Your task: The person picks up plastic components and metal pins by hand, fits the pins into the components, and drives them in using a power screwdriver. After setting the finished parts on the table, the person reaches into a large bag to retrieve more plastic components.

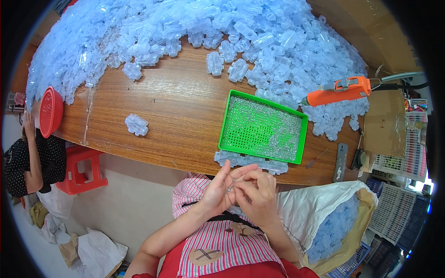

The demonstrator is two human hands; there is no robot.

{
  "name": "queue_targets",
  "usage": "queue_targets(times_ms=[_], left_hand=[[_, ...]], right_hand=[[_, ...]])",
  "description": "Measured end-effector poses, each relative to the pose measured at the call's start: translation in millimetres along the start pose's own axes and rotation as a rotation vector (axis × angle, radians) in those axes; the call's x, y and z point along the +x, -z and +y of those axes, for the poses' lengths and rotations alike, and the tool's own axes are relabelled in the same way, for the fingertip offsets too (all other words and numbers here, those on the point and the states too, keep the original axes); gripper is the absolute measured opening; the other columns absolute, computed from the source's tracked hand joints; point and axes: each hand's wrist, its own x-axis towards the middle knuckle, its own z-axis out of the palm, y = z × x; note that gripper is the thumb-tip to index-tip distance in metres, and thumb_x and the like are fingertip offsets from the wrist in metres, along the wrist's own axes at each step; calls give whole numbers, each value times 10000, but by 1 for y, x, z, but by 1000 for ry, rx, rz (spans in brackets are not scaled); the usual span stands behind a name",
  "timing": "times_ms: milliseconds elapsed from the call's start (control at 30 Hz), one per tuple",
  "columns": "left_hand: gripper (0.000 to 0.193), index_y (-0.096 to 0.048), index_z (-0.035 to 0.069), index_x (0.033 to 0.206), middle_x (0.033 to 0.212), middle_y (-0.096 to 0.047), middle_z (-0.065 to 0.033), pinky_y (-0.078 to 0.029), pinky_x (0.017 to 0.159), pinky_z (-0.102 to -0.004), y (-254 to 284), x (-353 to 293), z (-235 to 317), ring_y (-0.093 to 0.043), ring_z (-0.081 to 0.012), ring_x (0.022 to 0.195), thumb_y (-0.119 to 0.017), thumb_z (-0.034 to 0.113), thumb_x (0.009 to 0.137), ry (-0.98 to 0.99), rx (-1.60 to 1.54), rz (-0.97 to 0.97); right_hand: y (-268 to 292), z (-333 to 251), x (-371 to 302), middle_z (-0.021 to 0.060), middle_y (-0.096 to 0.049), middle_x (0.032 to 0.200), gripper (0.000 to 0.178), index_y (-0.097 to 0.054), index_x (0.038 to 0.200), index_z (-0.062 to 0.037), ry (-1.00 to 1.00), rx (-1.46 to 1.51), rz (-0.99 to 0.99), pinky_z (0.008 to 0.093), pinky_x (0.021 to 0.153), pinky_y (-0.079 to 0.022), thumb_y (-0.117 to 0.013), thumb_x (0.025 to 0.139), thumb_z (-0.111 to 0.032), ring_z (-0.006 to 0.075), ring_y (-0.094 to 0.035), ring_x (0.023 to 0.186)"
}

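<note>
My left hand [217, 191] is palm up in front of the table edge, thumb and fingers stretched out. A few small silvery screws [229, 189] lie in it. My right hand [257, 197] bends over that palm with thumb and fingertips pinched together at the screws; what is between the tips is hidden. Just beyond the hands, a green perforated tray [224, 121] holds a spread of the same tiny metal pieces. A row of clear plastic housings [252, 162] lies along the tray's near side.
A large heap of clear plastic housings [153, 28] covers the table's far side. An orange electric screwdriver [340, 90] hangs at the right. A red basket [51, 112] stands left, near another person's arm [31, 153]. A white sack [308, 208] of housings is at my right.
</note>
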Motion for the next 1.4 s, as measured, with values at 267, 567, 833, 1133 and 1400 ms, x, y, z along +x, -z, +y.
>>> queue_targets(times_ms=[267, 567, 833, 1133, 1400], left_hand=[[330, -558, -10, 1157, 1129, -608, -130, -524, 874, -281, 9, -3, -1, -618, -166, 999, -493, 256, 974, 6, 112, 199], [233, -599, 7, 1051, 982, -652, -69, -540, 829, -253, 26, -9, -8, -643, -128, 896, -553, 209, 946, -2, 330, 251], [264, -606, 0, 1032, 953, -661, -87, -547, 807, -262, 27, -7, -5, -654, -153, 868, -541, 242, 951, -65, 272, 393], [432, -595, -31, 1006, 924, -652, -121, -553, 807, -291, 30, -3, 3, -655, -186, 870, -509, 388, 948, -51, 225, 441], [445, -592, -35, 1010, 923, -652, -130, -559, 813, -297, 31, 0, 5, -661, -191, 859, -512, 398, 942, -54, 210, 460]], right_hand=[[-2, 10, -4, 136, -484, 1021, 112, -626, 888, -35, -243, 212, 124, 370, 824, -367, -642, 807, -111, 270, -443, 924], [1, 15, 0, 115, -497, 978, 115, -623, 877, -29, -300, 303, -31, 356, 836, -388, -655, 778, -76, 257, -468, 933], [-20, 28, 15, 103, -482, 947, 90, -617, 854, -36, -293, 221, 69, 351, 816, -380, -658, 776, -50, 248, -464, 907], [-38, 32, 18, 81, -455, 934, 97, -647, 857, -63, -220, 73, 154, 340, 762, -349, -674, 764, -58, 237, -408, 852], [-35, 30, 22, 76, -453, 934, 132, -666, 876, -68, -212, 62, 152, 331, 765, -349, -693, 747, -60, 229, -409, 852]])
